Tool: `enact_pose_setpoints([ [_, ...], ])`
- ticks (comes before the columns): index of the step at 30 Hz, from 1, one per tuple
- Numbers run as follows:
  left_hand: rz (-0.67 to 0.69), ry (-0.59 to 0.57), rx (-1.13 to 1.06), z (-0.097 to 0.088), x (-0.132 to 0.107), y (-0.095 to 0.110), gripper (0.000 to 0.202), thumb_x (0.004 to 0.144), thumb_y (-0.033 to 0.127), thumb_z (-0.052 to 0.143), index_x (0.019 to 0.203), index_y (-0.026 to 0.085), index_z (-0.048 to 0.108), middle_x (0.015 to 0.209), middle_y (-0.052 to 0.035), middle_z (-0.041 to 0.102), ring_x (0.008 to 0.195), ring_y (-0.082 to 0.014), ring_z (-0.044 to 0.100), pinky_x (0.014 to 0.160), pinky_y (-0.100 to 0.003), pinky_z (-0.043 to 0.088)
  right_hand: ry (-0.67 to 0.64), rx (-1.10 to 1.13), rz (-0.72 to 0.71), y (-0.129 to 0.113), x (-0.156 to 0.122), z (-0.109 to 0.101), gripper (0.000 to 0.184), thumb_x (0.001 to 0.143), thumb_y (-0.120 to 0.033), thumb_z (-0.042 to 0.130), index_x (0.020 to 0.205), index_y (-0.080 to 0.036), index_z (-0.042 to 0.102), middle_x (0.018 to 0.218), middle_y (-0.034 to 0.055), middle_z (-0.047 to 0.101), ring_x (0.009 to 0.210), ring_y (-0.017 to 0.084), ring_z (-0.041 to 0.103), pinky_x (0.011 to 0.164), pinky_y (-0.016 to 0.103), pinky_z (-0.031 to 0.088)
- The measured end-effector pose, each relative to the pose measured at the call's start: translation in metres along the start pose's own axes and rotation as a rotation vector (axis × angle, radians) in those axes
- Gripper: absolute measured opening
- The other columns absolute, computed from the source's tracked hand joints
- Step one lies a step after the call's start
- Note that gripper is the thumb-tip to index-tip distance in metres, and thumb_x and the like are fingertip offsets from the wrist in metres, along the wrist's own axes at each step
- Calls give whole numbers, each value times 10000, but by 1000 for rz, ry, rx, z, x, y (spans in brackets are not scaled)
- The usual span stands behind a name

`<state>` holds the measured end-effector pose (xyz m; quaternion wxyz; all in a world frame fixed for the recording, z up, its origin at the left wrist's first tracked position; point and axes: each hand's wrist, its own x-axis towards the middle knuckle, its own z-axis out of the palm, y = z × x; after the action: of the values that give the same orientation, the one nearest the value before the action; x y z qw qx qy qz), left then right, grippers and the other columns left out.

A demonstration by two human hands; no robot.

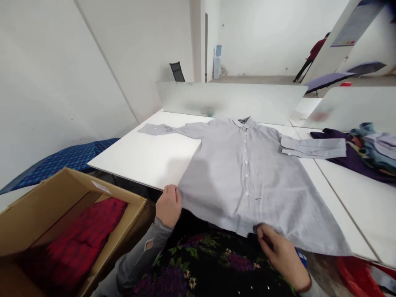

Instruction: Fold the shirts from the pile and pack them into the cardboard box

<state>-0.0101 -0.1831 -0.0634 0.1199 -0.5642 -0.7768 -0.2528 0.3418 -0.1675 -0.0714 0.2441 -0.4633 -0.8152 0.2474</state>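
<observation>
Gripping the near hem of a pale grey button-up shirt (244,173), spread front-up across a white table (148,156), collar at the far edge beside a frosted divider panel (229,99). Left hand (168,205) closed in a fist on the hem's left corner, just at the table's near edge; right hand (280,251) pinching the hem's lower middle, thumb pressed onto the fabric, fingers curled beneath. Hem hanging slightly over the table edge toward a dark floral garment (210,264) below the hands. Left sleeve (167,130) of the shirt stretched out flat toward the wall; right sleeve (312,147) folded back across the table, cuff pointing inward toward the shirt's body. Button row running straight down the middle, all fastened as far as can be seen. Heap of clothes (368,152), purple, blue and lilac, lying at the table's far right, just beside the folded sleeve. Open cardboard box (46,206) standing low at left, holding red checked fabric (83,239). Blue patterned cloth (68,159) spread behind the box along the wall. Distant person in a red top (314,53) leaning in the background at right, well apart from the table.
</observation>
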Motion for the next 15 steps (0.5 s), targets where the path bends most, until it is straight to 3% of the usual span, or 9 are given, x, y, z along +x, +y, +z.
enact_pose_setpoints([
  [3, -99, -59, -30, -1, -5, -10, 168, 945, 194, 399, 849, 192, 537, 805, -50, 628, 743, -188, 618, 635, -270, 405, 77, -66, -82, -10, 7, -19, 79, 897, -306, 478, 833, -285, 521, 714, 11, 628, 604, 187, 606, 567, 316, 502],
  [5, -139, -82, -73, -2, -5, -14, 168, 941, 215, 401, 845, 200, 538, 777, -42, 640, 743, -192, 629, 635, -269, 398, 177, -162, -170, -17, 18, -32, 120, 912, -327, 500, 992, -291, 582, 908, 58, 686, 818, 237, 661, 720, 375, 532],
  [7, -167, -91, -124, -2, -4, -17, 170, 937, 233, 397, 838, 208, 533, 751, -36, 645, 725, -195, 630, 632, -271, 395, 197, -258, -293, -22, 32, -39, 233, 921, -322, 504, 1132, -287, 596, 1111, 85, 674, 1036, 281, 629, 851, 437, 507],
  [10, -194, -131, -218, -1, -6, -21, 178, 934, 263, 392, 813, 218, 515, 714, -21, 637, 688, -190, 627, 628, -268, 405, 136, -309, -376, -22, 52, -31, 284, 938, -304, 502, 1203, -260, 594, 1232, 90, 632, 1121, 277, 591, 890, 443, 502],
  [13, -238, -197, -246, 0, -12, -27, 173, 938, 314, 414, 824, 223, 509, 689, -6, 629, 632, -185, 623, 596, -263, 418, 141, -274, -324, -17, 64, -14, 289, 943, -296, 507, 1209, -221, 591, 1166, 104, 643, 1065, 257, 599, 901, 436, 508],
  [15, -240, -124, -155, -4, -15, -29, 143, 931, 332, 450, 889, 214, 519, 757, -26, 646, 648, -199, 630, 590, -279, 432, 153, -240, -296, -15, 68, -8, 289, 939, -281, 509, 1208, -214, 591, 1124, 104, 643, 1050, 254, 592, 910, 438, 506],
])
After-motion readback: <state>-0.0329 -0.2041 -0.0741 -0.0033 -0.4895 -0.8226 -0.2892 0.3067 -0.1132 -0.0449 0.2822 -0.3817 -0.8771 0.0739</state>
